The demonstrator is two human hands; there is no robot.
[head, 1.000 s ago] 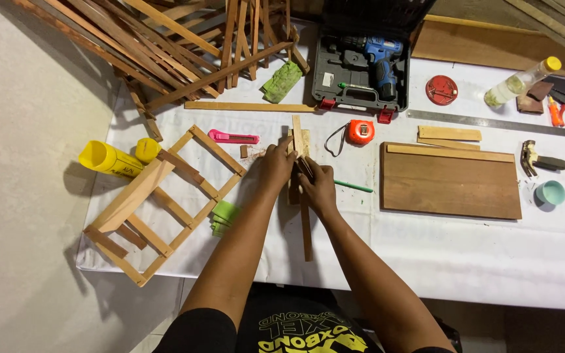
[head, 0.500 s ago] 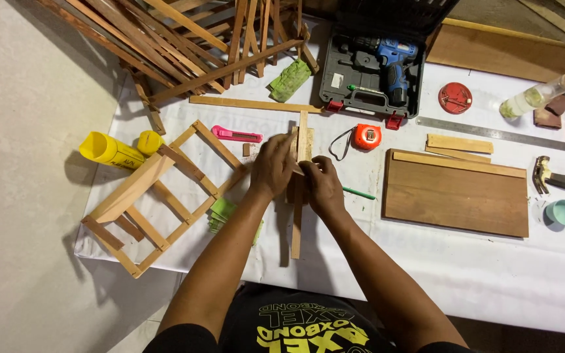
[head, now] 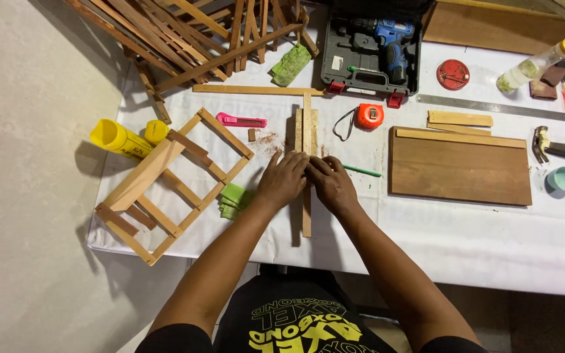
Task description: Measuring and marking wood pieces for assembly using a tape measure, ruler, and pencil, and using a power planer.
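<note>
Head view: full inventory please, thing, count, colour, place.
wood strips: a few, light brown, table centre, under both hands
wooden frame: 1, light brown, left, overhanging the table edge
glue bottle: 1, yellow, far left
utility knife: 1, pink, above the frame
tape measure: 1, orange, right of the strips
drill: 1, blue, in an open black case, top
board: 1, brown, right
hammer: 1, dark handle, far right
small cup: 1, teal, far right
slat pile: many, brown, top left
left hand: on the strips
right hand: on the strips
</note>
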